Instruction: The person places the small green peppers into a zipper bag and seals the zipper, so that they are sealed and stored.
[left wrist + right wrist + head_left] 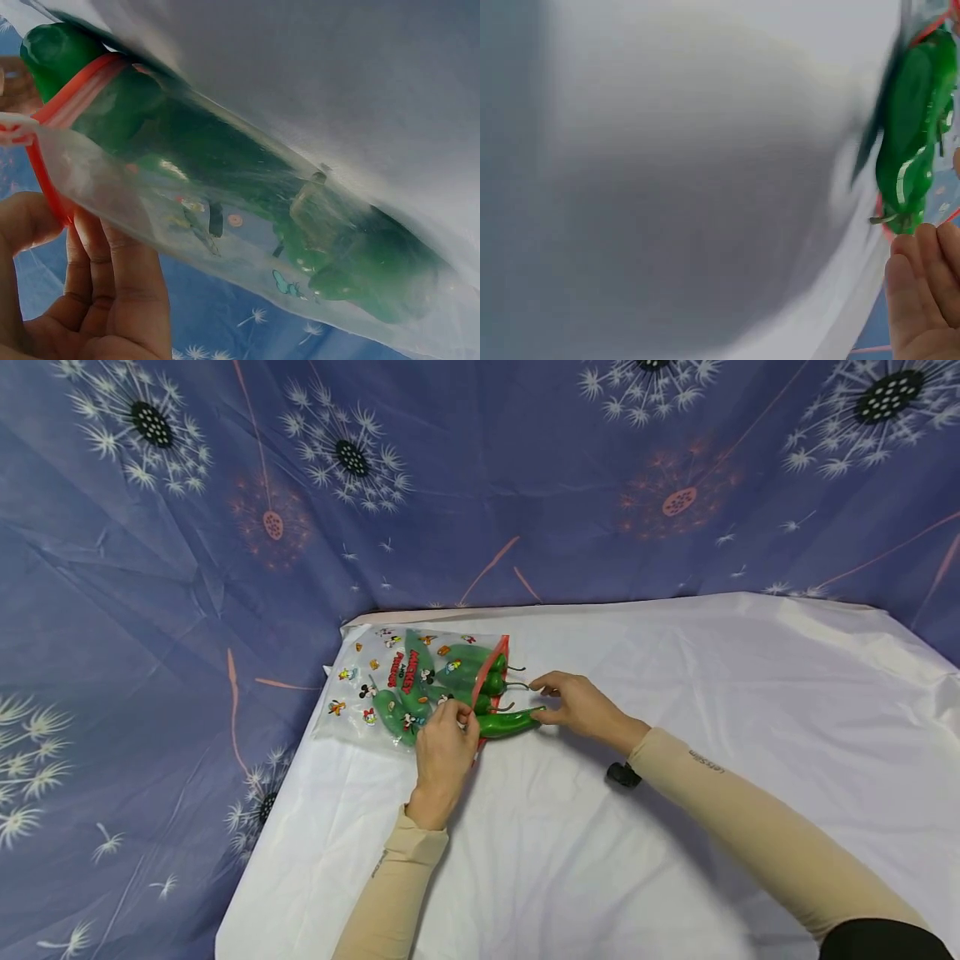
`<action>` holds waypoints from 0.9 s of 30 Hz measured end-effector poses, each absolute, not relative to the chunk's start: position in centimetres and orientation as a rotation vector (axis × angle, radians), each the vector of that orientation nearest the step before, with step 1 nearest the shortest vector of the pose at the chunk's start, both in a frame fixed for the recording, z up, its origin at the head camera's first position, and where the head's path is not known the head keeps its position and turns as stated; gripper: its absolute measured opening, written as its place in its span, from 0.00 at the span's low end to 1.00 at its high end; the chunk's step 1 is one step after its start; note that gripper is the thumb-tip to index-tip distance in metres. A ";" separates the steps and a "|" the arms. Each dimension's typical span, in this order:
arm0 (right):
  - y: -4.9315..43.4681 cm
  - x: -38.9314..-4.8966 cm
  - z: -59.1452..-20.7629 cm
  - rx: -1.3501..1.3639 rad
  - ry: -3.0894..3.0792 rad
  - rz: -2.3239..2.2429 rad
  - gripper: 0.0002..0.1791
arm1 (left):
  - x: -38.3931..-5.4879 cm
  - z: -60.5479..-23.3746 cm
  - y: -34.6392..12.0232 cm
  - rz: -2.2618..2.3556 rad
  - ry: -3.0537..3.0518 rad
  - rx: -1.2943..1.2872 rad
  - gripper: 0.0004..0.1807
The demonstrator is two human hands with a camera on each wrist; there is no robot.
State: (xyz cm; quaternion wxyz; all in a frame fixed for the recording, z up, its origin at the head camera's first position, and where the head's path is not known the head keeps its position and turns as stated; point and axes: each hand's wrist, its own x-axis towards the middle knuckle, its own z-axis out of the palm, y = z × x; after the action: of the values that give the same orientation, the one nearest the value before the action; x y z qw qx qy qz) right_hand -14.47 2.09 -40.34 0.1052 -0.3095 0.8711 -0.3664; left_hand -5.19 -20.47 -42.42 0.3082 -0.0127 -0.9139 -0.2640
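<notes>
A clear zip bag with cartoon prints and a red rim lies on its side, holding several green peppers whose stems poke toward its mouth at the right. One long green pepper lies partly out of the mouth at the near side. My left hand pinches the bag's red rim between thumb and fingers, as the left wrist view shows. At the stem end of that pepper is my right hand, thumb and fingers spread apart. In the right wrist view its fairly straight fingertips reach the pepper's end.
A white cloth covers the table. Behind and to the left hangs a blue curtain with dandelion prints. A small black object shows under the right wrist.
</notes>
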 end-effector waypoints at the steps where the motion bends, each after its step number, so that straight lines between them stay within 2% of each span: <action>1: 2.4 -14.4 -40.6 -0.910 2.573 -1.071 0.27 | -5.2 -42.4 -20.5 -0.695 -2.412 -0.035 0.04; 14: 2.9 -13.8 -42.5 -0.919 2.555 -1.094 0.18 | -5.2 -42.3 -20.5 -0.700 -2.425 -0.022 0.04; 27: -0.2 -13.6 -42.7 -1.017 2.520 -1.153 0.16 | -5.2 -42.4 -20.5 -0.693 -2.409 -0.038 0.04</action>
State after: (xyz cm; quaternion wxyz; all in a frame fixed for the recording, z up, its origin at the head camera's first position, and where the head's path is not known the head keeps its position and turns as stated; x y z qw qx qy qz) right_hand -13.59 -0.25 -42.75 0.0949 -0.3431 0.8498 -0.3888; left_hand -5.17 -20.55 -42.41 0.3122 -0.0143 -0.9129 -0.2625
